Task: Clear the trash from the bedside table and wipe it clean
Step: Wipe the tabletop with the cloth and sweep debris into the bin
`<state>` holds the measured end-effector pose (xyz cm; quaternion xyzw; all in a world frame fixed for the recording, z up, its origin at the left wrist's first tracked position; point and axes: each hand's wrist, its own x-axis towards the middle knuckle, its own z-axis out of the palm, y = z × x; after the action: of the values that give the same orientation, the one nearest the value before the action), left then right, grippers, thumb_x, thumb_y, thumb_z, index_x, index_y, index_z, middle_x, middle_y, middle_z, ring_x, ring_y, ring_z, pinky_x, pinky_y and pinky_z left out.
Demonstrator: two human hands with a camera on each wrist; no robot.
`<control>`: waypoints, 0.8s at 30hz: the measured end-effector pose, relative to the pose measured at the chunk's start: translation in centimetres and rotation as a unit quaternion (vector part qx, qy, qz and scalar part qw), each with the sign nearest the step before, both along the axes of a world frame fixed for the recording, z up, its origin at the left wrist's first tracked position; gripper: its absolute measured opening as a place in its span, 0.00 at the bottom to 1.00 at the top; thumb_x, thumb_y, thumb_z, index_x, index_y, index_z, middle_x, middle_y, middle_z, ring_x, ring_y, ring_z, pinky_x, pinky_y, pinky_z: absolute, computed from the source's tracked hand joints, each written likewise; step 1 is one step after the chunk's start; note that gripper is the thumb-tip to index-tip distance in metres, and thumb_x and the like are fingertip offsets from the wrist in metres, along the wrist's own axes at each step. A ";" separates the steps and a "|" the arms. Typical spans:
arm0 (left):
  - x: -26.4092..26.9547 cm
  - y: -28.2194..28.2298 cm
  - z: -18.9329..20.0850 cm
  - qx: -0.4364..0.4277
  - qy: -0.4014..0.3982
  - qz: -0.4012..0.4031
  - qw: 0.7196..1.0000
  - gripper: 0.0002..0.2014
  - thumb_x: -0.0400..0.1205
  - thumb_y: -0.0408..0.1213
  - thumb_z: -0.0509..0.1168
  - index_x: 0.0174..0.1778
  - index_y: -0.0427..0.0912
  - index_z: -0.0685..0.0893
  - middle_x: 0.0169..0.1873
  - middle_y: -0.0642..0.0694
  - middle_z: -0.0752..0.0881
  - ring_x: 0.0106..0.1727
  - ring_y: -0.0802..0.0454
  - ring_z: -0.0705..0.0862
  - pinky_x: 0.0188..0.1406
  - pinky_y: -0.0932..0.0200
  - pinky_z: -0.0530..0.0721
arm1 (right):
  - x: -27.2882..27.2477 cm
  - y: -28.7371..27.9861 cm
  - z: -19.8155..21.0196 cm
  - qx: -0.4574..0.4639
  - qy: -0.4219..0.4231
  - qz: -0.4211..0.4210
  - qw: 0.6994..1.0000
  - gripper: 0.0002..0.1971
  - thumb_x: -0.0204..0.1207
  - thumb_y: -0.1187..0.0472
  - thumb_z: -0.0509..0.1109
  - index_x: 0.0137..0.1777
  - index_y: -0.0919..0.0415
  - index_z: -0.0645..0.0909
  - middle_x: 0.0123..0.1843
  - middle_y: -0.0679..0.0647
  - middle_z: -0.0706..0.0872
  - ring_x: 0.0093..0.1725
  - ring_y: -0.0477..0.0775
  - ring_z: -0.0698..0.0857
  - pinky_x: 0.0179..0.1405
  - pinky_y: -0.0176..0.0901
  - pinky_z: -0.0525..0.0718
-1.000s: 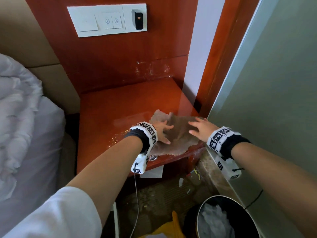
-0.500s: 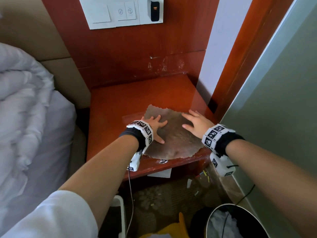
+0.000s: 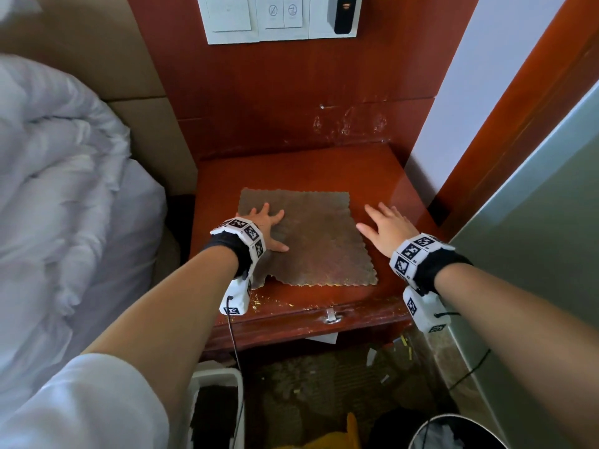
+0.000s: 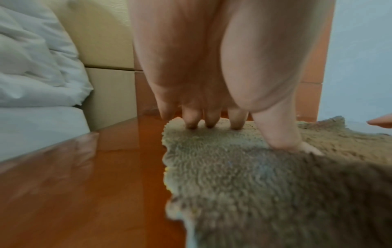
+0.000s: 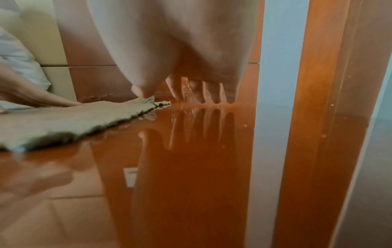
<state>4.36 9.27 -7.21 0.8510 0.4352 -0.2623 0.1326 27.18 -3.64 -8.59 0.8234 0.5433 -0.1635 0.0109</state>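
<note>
A brown-grey cloth (image 3: 311, 241) lies spread flat on the glossy red-brown bedside table (image 3: 291, 170). My left hand (image 3: 265, 226) presses flat on the cloth's left part, fingers (image 4: 210, 117) straight and thumb laid across the pile (image 4: 233, 176). My right hand (image 3: 385, 226) hovers just right of the cloth with fingers spread straight, off the fabric; in the right wrist view its fingertips (image 5: 214, 94) hang just above the bare tabletop (image 5: 191, 167) beside the cloth's edge (image 5: 84, 117). Yellow crumbs (image 3: 269, 299) lie near the table's front edge.
A bed with a white duvet (image 3: 58, 189) is close on the left. A wall switch panel (image 3: 278, 17) hangs above the table. On the floor stand a black bin (image 3: 453, 432) holding white trash, a white bin (image 3: 214, 406), and scattered scraps (image 3: 405, 345). A grey wall (image 3: 534, 254) closes the right.
The cloth went from bunched at the table's front right to spread flat in the middle. My right hand slid off it to the right; my left stayed pressing on it.
</note>
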 end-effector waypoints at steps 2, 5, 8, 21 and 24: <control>-0.6 0.8 0.0 0.001 0.000 0.017 1.000 0.45 0.77 0.62 0.62 0.83 0.55 0.41 0.83 0.43 0.39 0.83 0.37 0.46 0.79 0.33 0.50 | -0.2 0.5 -0.2 -0.006 -0.001 0.012 1.000 0.32 0.82 0.39 0.47 0.83 0.50 0.51 0.85 0.55 0.51 0.84 0.62 0.50 0.82 0.58 0.54; -1.7 1.9 0.0 0.003 -0.005 0.043 0.999 0.45 0.77 0.62 0.62 0.83 0.55 0.41 0.83 0.43 0.39 0.83 0.37 0.45 0.78 0.34 0.51 | -1.0 1.3 -0.4 -0.007 -0.001 0.039 0.999 0.32 0.82 0.38 0.50 0.83 0.49 0.51 0.85 0.55 0.50 0.84 0.61 0.50 0.81 0.58 0.54; -3.2 3.0 0.0 0.001 -0.021 0.069 0.997 0.45 0.77 0.62 0.62 0.83 0.55 0.42 0.83 0.43 0.39 0.83 0.36 0.44 0.78 0.35 0.53 | -2.0 1.9 -0.1 0.010 0.013 0.056 0.998 0.33 0.81 0.39 0.55 0.83 0.49 0.52 0.85 0.54 0.50 0.84 0.60 0.48 0.81 0.58 0.52; -6.9 3.9 -0.2 -0.003 -0.035 0.096 0.995 0.46 0.76 0.63 0.62 0.83 0.55 0.42 0.83 0.44 0.39 0.83 0.38 0.43 0.78 0.33 0.53 | -9.2 7.6 0.6 -0.051 0.040 0.211 0.975 0.35 0.81 0.46 0.61 0.83 0.47 0.47 0.85 0.56 0.43 0.84 0.60 0.44 0.83 0.56 0.47; -8.2 3.8 -0.3 -0.008 -0.040 0.100 0.994 0.46 0.76 0.62 0.62 0.82 0.55 0.42 0.83 0.44 0.38 0.83 0.39 0.43 0.78 0.32 0.50 | -9.7 8.6 0.4 -0.093 0.011 0.231 0.969 0.37 0.80 0.42 0.60 0.83 0.46 0.44 0.85 0.56 0.41 0.84 0.62 0.43 0.82 0.59 0.47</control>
<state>-3.82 13.08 -7.52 0.8119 0.5106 -0.2167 0.1823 17.44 5.00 -8.22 0.6693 0.7009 -0.2158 0.1187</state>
